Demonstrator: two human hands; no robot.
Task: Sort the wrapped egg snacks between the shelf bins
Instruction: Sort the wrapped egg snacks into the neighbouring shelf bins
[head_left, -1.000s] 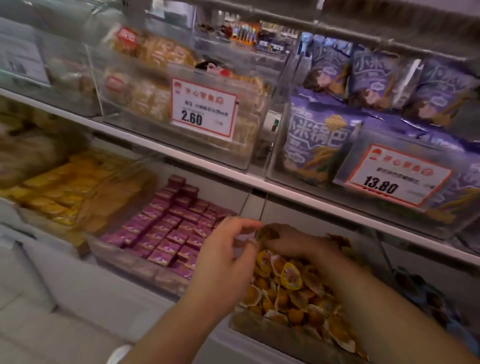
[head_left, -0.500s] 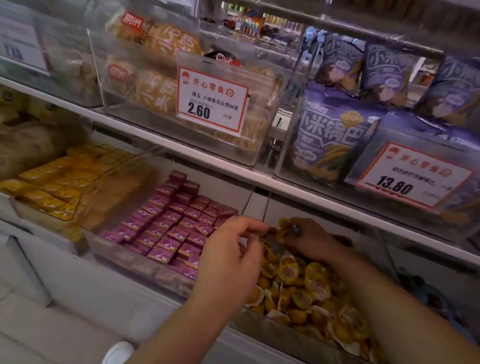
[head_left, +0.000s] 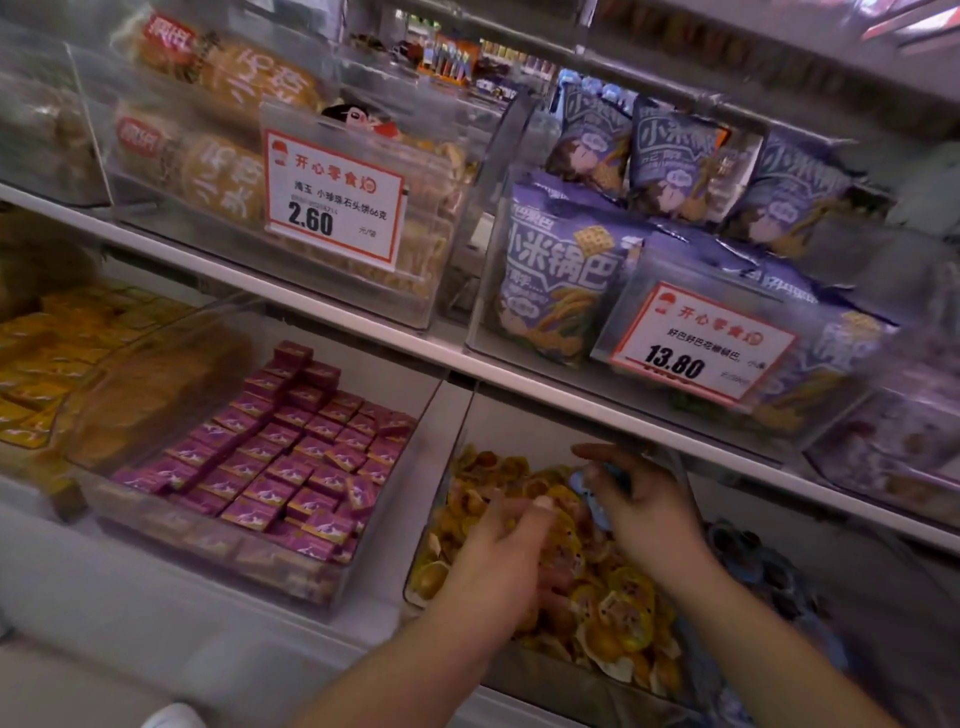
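- Evidently the wrapped egg snacks (head_left: 613, 608) were lying heaped in the clear bin (head_left: 441, 499) on the lower shelf, right of the bin of purple boxes (head_left: 280, 457); they filled it loosely, w/ no order.
- Each pack was judged light & small: a yellow-orange half-egg sealed in a thin clear wrapper w/ a flat crimped edge.
- Wrapper was judged slick and the egg inside soft, so a hard squeeze could dent it. A pinch at the crimped rim, or a light cup around the dome, was thought the safest hold.
- Since the heap was loose, packs were expected to slide off each other when one was pulled.
- Left hand (head_left: 498, 566) was seen low over the near-middle of the heap, fingers curled down into the packs; whether a pack was actually gripped couldn't be told, as it was blurred.
- Right hand (head_left: 644, 509) was seen at the back of the same bin, fingers bent round a small blue-wrapped item (head_left: 592, 493) that didn't match the yellow packs; a misplaced piece, probably.
- A darker bin w/ blue packs (head_left: 753, 566) was seen just right of the egg bin, partly hidden by the right arm; likely where it belonged.
- Vs. half a sec earlier: left hand had been pinched up at the bin's left wall, and was now dropped into the heap.
- Right hand had been closed over yellow packs at the back w/ only a blue glint; the blue item was now plainly shown.
- View had been shifted left and tilted, so more upper shelf was shown.
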